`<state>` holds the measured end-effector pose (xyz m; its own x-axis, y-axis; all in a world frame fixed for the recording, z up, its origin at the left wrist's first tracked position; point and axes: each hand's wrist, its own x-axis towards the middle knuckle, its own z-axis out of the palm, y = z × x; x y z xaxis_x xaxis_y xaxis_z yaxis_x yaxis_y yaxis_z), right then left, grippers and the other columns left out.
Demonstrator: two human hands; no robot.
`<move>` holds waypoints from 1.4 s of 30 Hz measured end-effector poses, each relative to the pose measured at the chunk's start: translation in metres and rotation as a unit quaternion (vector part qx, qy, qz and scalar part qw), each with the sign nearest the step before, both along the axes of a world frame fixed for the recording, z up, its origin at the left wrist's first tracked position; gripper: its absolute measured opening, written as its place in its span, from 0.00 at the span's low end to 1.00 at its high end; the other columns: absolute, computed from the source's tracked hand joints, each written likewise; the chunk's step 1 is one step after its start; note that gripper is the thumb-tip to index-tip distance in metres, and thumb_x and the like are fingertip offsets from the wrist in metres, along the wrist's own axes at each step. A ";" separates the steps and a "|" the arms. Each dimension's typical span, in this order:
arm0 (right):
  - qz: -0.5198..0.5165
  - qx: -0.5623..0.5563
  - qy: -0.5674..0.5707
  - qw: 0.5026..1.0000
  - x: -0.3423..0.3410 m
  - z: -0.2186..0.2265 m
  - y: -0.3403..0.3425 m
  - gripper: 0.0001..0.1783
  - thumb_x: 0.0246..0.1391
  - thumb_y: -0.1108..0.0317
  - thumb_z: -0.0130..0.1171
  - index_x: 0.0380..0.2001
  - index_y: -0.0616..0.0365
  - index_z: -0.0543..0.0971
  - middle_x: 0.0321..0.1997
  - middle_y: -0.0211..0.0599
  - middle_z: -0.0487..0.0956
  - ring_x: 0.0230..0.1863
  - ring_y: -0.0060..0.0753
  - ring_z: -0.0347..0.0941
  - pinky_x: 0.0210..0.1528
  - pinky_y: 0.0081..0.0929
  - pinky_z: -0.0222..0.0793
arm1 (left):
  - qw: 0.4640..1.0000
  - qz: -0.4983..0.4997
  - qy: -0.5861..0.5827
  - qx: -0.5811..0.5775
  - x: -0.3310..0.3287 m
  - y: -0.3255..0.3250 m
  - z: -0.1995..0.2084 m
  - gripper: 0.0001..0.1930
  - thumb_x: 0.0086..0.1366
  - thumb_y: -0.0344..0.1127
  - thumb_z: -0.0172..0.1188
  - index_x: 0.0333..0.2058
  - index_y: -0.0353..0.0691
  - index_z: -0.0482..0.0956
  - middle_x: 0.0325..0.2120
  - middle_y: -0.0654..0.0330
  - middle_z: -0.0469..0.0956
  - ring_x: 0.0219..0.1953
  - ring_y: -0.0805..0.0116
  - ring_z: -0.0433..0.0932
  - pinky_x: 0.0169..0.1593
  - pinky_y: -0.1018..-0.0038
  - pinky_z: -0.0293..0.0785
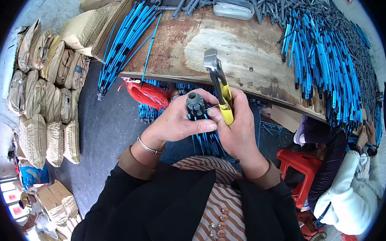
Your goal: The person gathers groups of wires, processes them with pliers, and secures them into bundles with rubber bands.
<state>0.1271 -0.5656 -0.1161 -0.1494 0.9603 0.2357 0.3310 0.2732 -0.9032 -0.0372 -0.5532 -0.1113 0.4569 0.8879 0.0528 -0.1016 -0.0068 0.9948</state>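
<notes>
My left hand [173, 123] is closed around the top of a bundle of blue and black rods, with a grey toothed plastic fitting [195, 104] at its upper end. The rods hang down in front of my body. My right hand [238, 131] is closed on end-cutting pincers [224, 97] with yellow-and-black handles, the steel head pointing up and away. A thin wire runs between the fitting and my right fingertips. Both thumbs are close to the bundle; my hands hide part of it.
Ahead stands a wooden table [172, 44] with grey plastic parts [274, 0], a clear tray [233, 9] and blue rods [319, 59]. More rods [127, 41] overhang its left corner, above red strands [146, 95]. Sacks [34, 131] are stacked left. A co-worker [349, 200] and red stool [300, 167] are right.
</notes>
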 end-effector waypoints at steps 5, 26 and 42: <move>-0.045 0.007 -0.028 0.999 0.009 0.007 0.005 0.20 0.50 0.72 0.57 0.46 0.61 0.66 0.38 0.37 0.74 0.38 0.27 0.72 0.44 0.24 0.66 | 0.999 -0.022 0.018 0.022 0.005 0.004 0.001 0.21 0.52 0.34 0.67 0.42 0.36 0.69 0.34 0.65 0.75 0.38 0.78 0.71 0.44 0.77 0.69; 0.008 -0.056 0.171 0.984 0.067 0.014 0.020 0.15 0.48 0.78 0.56 0.41 0.63 0.68 0.33 0.33 0.73 0.36 0.20 0.69 0.42 0.21 0.65 | 0.995 0.030 0.096 0.024 0.061 0.017 0.003 0.17 0.53 0.37 0.66 0.36 0.38 0.70 0.30 0.64 0.75 0.35 0.77 0.71 0.42 0.76 0.69; 0.058 -0.266 0.291 0.917 0.121 0.014 -0.005 0.33 0.46 0.78 0.55 0.56 0.64 0.55 0.46 0.45 0.66 0.45 0.35 0.68 0.47 0.31 0.66 | 0.998 -0.033 -0.051 -0.012 0.047 0.025 -0.008 0.16 0.52 0.32 0.66 0.37 0.38 0.70 0.30 0.62 0.75 0.35 0.73 0.75 0.41 0.76 0.72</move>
<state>0.2480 -0.5710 -0.1016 -0.2559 0.9479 -0.1898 -0.2532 -0.2551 -0.9332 0.0101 -0.5285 -0.1196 0.5072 0.8580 0.0807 -0.2018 0.0273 0.9790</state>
